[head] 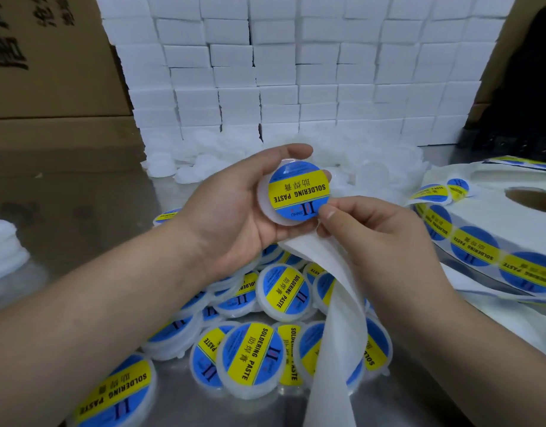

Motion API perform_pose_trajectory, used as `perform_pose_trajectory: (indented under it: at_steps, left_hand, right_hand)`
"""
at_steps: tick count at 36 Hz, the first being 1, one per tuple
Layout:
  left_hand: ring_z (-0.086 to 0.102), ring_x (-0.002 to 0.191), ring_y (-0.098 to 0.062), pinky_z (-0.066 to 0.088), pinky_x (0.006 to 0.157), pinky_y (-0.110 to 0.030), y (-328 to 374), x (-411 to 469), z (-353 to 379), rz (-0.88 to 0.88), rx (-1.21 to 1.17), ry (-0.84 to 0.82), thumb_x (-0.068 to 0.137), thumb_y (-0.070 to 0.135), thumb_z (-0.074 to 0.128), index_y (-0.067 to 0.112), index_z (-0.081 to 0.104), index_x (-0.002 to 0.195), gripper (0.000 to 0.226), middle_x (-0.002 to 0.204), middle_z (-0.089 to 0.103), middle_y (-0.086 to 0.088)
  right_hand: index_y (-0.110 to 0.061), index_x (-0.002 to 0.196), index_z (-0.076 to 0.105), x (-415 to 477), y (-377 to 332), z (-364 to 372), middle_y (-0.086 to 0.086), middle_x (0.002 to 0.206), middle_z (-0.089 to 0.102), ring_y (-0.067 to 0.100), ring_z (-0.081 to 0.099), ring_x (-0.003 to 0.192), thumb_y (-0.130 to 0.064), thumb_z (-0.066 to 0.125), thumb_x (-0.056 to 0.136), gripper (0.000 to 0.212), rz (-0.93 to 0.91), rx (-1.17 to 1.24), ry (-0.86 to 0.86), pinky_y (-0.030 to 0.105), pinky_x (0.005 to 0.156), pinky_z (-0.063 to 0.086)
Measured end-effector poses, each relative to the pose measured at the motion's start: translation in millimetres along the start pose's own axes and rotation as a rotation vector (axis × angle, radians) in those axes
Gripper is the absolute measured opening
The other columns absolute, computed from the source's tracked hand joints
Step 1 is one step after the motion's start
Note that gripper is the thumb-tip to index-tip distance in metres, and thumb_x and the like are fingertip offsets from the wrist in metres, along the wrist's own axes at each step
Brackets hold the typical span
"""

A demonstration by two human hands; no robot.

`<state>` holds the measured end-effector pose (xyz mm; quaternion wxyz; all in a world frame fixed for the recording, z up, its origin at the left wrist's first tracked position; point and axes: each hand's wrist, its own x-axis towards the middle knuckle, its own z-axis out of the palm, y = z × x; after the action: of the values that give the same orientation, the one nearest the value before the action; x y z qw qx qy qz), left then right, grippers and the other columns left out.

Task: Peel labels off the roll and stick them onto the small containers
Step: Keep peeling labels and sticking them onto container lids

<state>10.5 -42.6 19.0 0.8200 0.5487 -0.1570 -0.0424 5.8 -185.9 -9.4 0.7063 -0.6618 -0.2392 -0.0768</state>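
Note:
My left hand point(234, 208) grips a small round white container point(265, 195) by its rim, lid facing me. A blue and yellow "Soldering Paste" label point(298, 189) lies on its lid. My right hand point(370, 238) pinches the label's lower edge with thumb and forefinger and also holds the bare white backing strip point(333, 318), which hangs down from under it. The label roll point(481, 241) lies to the right, with several labels showing along its unwound strip.
A heap of labelled containers point(265, 334) lies on the metal table point(96, 195) below my hands. Unlabelled white containers point(204, 155) are piled behind, against a wall of stacked white boxes point(296, 72). Cardboard cartons point(49, 72) stand at the left.

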Motion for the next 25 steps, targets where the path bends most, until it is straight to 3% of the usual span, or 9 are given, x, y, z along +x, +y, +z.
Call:
perform_pose_trajectory:
  at_steps: [25]
  left_hand:
    - [0.069, 0.091, -0.021, 0.057, 0.073, -0.033, -9.3, -4.6, 6.1, 0.095, 0.093, 0.043, 0.067, 0.017, 0.059, 0.024, 0.064, 0.093, 0.027, 0.098, 0.072, -0.004]
  right_hand:
    - [-0.034, 0.058, 0.07, -0.6, 1.6, -0.6, -0.016, 0.056, 0.066, -0.007, 0.059, 0.053, -0.019, 0.062, 0.085, 0.032, 0.03, -0.07, 0.023, 0.008, 0.05, 0.043]
